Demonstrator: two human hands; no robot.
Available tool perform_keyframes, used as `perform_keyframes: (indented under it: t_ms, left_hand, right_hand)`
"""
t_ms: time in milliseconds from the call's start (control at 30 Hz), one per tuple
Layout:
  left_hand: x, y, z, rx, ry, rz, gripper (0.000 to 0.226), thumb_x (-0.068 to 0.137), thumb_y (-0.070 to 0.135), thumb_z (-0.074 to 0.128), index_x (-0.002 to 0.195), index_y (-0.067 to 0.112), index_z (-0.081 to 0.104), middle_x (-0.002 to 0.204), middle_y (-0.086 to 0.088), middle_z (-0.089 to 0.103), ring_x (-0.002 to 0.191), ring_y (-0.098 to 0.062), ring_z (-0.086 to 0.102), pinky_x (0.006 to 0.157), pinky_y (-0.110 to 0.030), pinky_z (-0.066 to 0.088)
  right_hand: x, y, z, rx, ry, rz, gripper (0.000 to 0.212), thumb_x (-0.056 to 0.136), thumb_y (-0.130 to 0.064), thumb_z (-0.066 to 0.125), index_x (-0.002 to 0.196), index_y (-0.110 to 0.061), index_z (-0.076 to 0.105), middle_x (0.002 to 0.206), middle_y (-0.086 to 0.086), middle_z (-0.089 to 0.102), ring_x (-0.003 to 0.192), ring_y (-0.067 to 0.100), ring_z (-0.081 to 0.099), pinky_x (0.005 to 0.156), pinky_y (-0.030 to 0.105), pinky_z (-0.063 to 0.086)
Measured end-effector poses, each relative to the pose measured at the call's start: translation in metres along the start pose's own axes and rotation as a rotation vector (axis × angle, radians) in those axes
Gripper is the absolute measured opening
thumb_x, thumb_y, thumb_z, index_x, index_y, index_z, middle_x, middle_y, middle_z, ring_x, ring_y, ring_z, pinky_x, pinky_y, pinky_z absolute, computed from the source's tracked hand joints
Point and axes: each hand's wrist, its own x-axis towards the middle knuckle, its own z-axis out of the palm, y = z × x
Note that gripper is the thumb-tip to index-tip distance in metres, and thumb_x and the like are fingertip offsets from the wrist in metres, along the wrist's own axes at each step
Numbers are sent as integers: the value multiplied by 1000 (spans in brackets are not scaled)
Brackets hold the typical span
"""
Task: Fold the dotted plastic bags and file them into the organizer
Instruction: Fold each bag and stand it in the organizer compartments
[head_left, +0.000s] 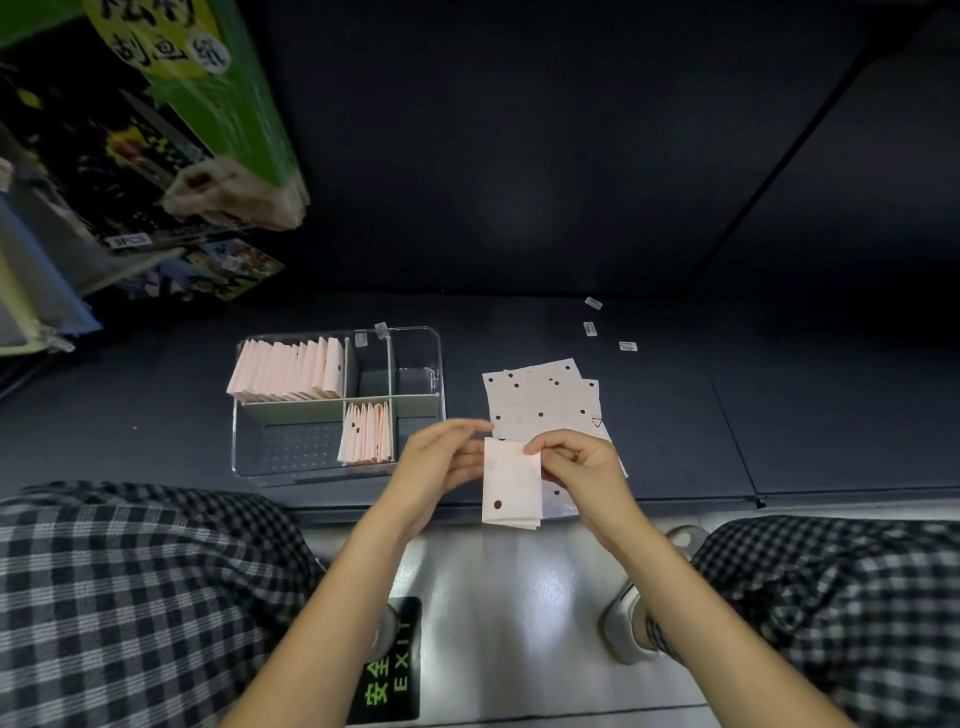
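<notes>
A folded dotted plastic bag (511, 486) hangs upright over the shelf's front edge, held between both hands. My left hand (441, 462) pinches its upper left corner. My right hand (582, 467) grips its upper right edge. A pile of flat, unfolded dotted bags (543, 400) lies on the dark shelf just behind my hands. The clear organizer (436, 358) stands to the left of the pile. Its back left compartment holds a long row of folded bags (285, 371). A shorter row of folded bags (366, 434) stands in a front compartment.
Green and dark printed packages (156, 130) lean at the upper left. Three small labels (592, 328) lie on the shelf behind the pile. My checkered trouser legs (130, 597) flank the floor, where a green EXIT sign (387, 670) glows and a shoe (623, 623) shows.
</notes>
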Motion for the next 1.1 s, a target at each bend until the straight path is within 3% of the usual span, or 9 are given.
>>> perform_keyframes:
  t_ms: [67,167,333,433,567,667,767,900,1100]
  left_hand:
    - [-2,-3,4,25,9,-37,25,94,25,56,89,7,72,81,-6,74,75,-14,70,63,-18,53]
    - [-2,-10,8,83,69,-24,17,89,17,63,78,7,72,69,1,70,67,-11,64,60,-18,52]
    - [2,-13,6,424,166,243,24,85,11,67,67,26,70,68,11,69,63,-3,61,63,-17,48]
    - [1,-16,8,634,180,377,18,84,18,68,69,28,72,64,20,66,63,1,60,62,-16,47]
    - [1,-16,5,606,231,428,11,84,19,69,76,22,75,67,20,68,67,0,62,65,-17,47]
    - [2,-14,1,486,217,369,11,84,15,68,77,20,74,74,10,71,69,-5,64,68,-20,50]
    - [3,-12,-7,337,108,183,4,82,8,70,80,11,73,79,-6,72,70,-13,64,69,-22,52]
    - [1,-15,-19,237,-2,-39,8,79,5,73,74,11,70,66,-1,69,60,-7,63,59,-15,50]
    - [5,-22,-37,91,206,-59,11,81,4,71,73,11,70,61,-1,69,61,-11,63,55,-13,49]
  right_hand:
    - [0,-3,1,-35,15,-25,33,85,14,50,72,-10,70,71,-2,71,70,9,67,65,16,52]
    - [-1,-5,3,-113,26,-36,37,83,15,50,69,-13,71,74,-1,72,73,12,66,70,20,53]
    - [-2,-6,8,-94,46,-50,32,89,6,47,91,-13,73,97,2,73,87,8,67,77,16,51]
    - [1,-7,15,-235,-19,-60,20,88,-8,61,85,-23,73,85,-9,73,81,0,65,73,10,47]
    - [9,-6,15,-306,-28,-35,24,85,-5,65,73,-25,72,72,-13,72,71,0,64,71,14,48]
    - [15,-9,15,-309,-23,-51,25,83,-4,67,70,-26,72,71,-12,72,69,1,64,70,15,49]
    - [20,-13,15,-343,-5,-67,30,82,-3,67,68,-29,71,68,-16,71,64,-5,61,65,8,45]
    - [31,-20,12,-325,57,-29,25,82,-6,68,71,-28,73,72,-13,72,68,-1,64,67,12,51]
    - [31,7,38,-141,21,243,8,84,-14,69,92,-11,69,81,7,68,70,13,60,72,25,50]
